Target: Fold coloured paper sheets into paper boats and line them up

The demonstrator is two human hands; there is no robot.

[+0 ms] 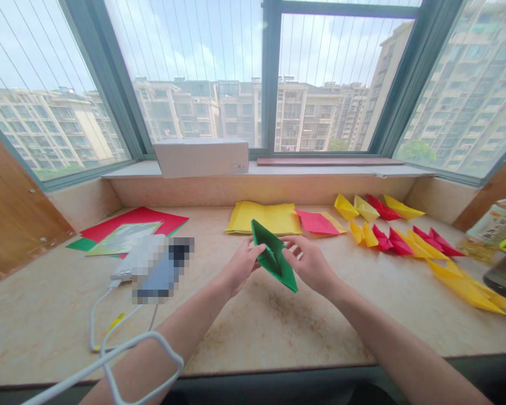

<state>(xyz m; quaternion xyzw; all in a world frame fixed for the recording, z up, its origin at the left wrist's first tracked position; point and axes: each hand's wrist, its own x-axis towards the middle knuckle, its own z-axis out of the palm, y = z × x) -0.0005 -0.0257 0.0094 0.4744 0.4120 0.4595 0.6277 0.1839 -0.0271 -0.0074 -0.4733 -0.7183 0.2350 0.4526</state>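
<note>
A green folded paper boat point(274, 260) is held above the counter, tilted, with its long hollow facing me. My left hand point(245, 263) grips its left side, thumb on the near edge and fingers behind. On the opposite side my right hand point(306, 257) is closed on it, the thumb at the inner fold; some fingertips are hidden behind the paper. Just beyond my hands lie a stack of yellow paper point(263, 218) and a red paper piece point(318, 223). To the right sit several folded yellow and red paper boats point(391, 242).
At left are red paper sheets point(130, 219), a white power bank point(137, 256), a blurred-out phone point(162, 275) and a white cable point(130, 343) crossing my left forearm. A white box point(200, 157) rests on the window ledge. Bottles point(500, 225) stand at far right.
</note>
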